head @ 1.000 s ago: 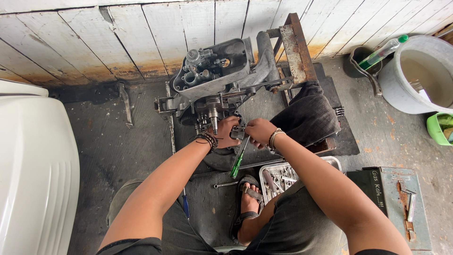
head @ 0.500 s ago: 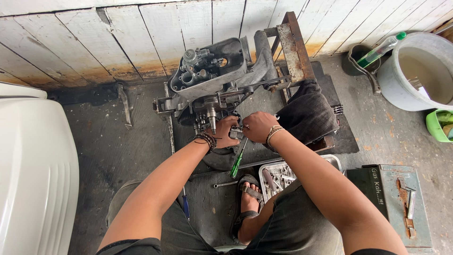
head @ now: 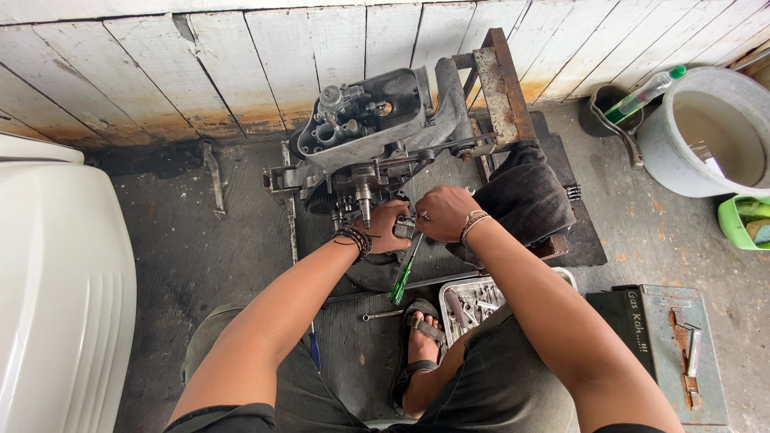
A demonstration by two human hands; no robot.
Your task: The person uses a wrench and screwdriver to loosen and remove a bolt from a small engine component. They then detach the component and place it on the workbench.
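A grey metal engine block (head: 365,128) rests on a rusty stand (head: 501,88) against the plank wall, its lower shaft end pointing toward me. My left hand (head: 387,228), with dark bracelets at the wrist, grips the underside of the engine beside the shaft. My right hand (head: 441,212) is closed over a small metal part at the same spot, touching the left hand. A green-handled screwdriver (head: 403,273) hangs down just below both hands; which hand grips it I cannot tell.
A metal tray of tools (head: 473,305) lies by my sandalled foot (head: 421,353). A wrench (head: 381,315) lies on the dark floor. A white body panel (head: 56,281) stands left. A grey bucket (head: 706,136), green tub (head: 746,220) and metal toolbox (head: 670,345) stand right.
Both hands stayed at the lower engine, with the right hand shifting slightly over the small part. The screwdriver still hangs below them.
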